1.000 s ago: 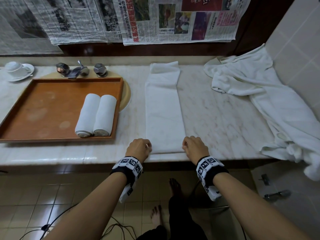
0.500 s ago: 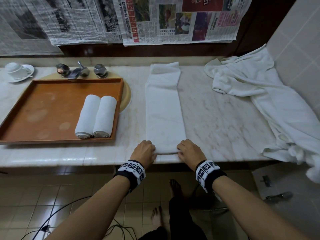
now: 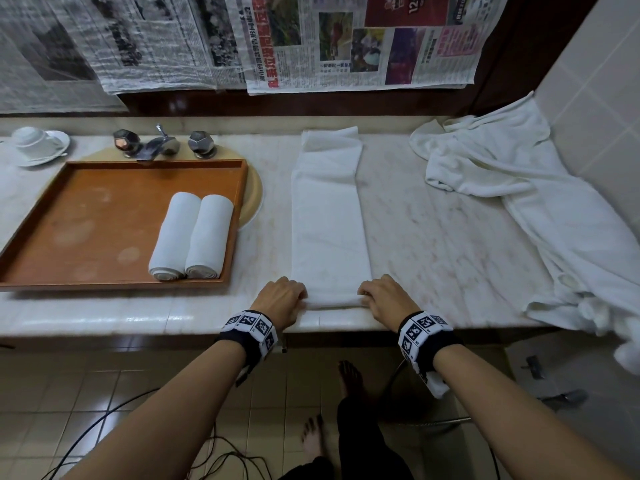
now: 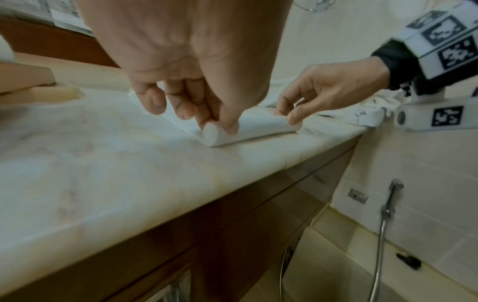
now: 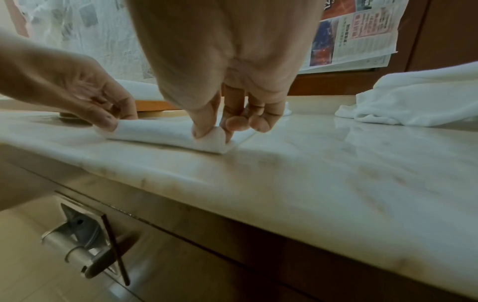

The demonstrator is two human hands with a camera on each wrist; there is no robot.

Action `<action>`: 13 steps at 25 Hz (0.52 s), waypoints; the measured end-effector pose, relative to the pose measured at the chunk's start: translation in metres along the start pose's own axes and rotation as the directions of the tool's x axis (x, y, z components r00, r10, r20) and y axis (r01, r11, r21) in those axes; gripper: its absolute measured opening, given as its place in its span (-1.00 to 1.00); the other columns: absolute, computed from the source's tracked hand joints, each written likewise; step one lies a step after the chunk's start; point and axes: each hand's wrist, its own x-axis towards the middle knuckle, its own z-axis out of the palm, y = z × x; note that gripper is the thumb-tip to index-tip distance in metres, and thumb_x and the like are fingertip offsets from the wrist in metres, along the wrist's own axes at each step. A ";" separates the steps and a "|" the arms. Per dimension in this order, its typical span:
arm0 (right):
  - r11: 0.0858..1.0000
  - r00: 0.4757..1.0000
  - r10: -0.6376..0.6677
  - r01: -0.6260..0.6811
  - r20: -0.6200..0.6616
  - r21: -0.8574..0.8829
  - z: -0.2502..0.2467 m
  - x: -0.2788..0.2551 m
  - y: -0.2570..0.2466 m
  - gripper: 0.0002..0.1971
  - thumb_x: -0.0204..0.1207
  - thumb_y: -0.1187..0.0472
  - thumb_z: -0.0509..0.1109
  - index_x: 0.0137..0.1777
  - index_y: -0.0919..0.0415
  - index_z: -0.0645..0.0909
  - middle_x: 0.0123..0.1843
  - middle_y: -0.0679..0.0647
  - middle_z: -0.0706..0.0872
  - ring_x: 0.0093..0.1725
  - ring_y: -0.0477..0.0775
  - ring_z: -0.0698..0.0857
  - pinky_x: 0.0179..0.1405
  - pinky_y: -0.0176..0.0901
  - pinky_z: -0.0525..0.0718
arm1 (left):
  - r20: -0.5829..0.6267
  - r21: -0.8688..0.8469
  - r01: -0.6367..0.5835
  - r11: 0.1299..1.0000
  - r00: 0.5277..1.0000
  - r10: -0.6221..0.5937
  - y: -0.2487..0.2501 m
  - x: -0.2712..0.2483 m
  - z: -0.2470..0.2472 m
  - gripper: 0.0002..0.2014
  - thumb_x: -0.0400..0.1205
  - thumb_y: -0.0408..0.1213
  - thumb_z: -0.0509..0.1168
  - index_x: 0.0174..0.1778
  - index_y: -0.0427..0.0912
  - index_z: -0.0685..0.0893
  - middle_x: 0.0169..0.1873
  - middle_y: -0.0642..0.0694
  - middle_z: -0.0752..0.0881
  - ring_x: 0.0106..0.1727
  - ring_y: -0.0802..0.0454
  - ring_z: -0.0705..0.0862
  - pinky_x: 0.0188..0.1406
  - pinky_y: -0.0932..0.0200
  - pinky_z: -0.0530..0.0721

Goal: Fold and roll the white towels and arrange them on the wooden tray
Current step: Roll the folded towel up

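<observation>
While my left hand [image 3: 282, 301] pinches the left end of the roll [image 3: 334, 301] between thumb and curled fingers, my right hand [image 3: 384, 299] pinches the right end the same way. That roll is the near end of the long folded towel [image 3: 329, 216], which lies flat on the marble counter [image 3: 443, 244] and runs away from me toward the back wall; its turned-up part sits close to the counter's front edge. From the left wrist view the roll's end shows as a small tight coil under my fingertips [image 4: 227, 124]. To the left, the tray [image 3: 86, 220] rests on the counter, with two rolled towels [image 3: 192, 237] lying side by side and touching, near its right rim. Behind the tray stands a tap [image 3: 159, 145], and a cup on a saucer [image 3: 36, 145] sits at the far left. A heap of loose white cloth [image 3: 540, 209] sprawls over the right end of the counter. Newspaper sheets [image 3: 346, 39] hang on the wall behind.
</observation>
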 end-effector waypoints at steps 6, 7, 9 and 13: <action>0.998 0.998 0.058 -0.058 0.002 -0.003 -0.010 0.006 -0.007 -0.94 0.64 0.22 0.31 0.05 0.17 0.59 -0.06 0.08 0.71 0.02 0.10 0.60 0.07 0.04 0.62 | 0.022 -0.165 0.157 0.974 0.988 -0.156 -0.002 0.012 -0.011 -0.93 0.63 -0.19 0.37 -0.01 -0.03 0.70 -0.07 0.05 0.78 0.01 0.02 0.68 -0.03 0.10 0.65; 0.997 0.998 0.066 -0.066 -0.003 -0.025 -0.009 0.008 -0.007 -0.94 0.64 0.22 0.31 0.03 0.16 0.59 -0.05 0.06 0.70 0.04 0.09 0.59 0.04 0.02 0.62 | 0.015 -0.169 0.175 0.970 0.984 -0.175 0.000 0.013 -0.012 -0.95 0.62 -0.20 0.38 -0.03 -0.02 0.72 -0.08 0.07 0.78 0.00 0.03 0.69 -0.04 0.12 0.64; 0.993 0.997 0.075 -0.077 -0.016 -0.092 -0.005 0.011 -0.008 -0.93 0.64 0.23 0.30 0.02 0.14 0.61 -0.01 0.02 0.67 0.09 0.08 0.55 -0.02 -0.02 0.57 | 0.004 -0.175 0.212 0.962 0.977 -0.215 0.003 0.015 -0.013 -0.95 0.60 -0.19 0.40 -0.06 -0.01 0.75 -0.10 0.05 0.77 -0.03 0.02 0.70 -0.07 0.13 0.64; 0.995 0.995 0.022 -0.032 -0.102 -0.098 0.005 0.011 -0.010 -0.88 0.61 0.38 0.28 -0.01 0.24 0.64 0.03 0.08 0.58 0.09 0.13 0.53 -0.16 -0.10 0.43 | -0.060 -0.180 0.230 0.957 0.968 -0.244 0.012 0.016 -0.007 -0.92 0.61 -0.29 0.39 -0.01 -0.11 0.74 -0.06 -0.03 0.70 -0.05 -0.03 0.67 -0.12 0.14 0.59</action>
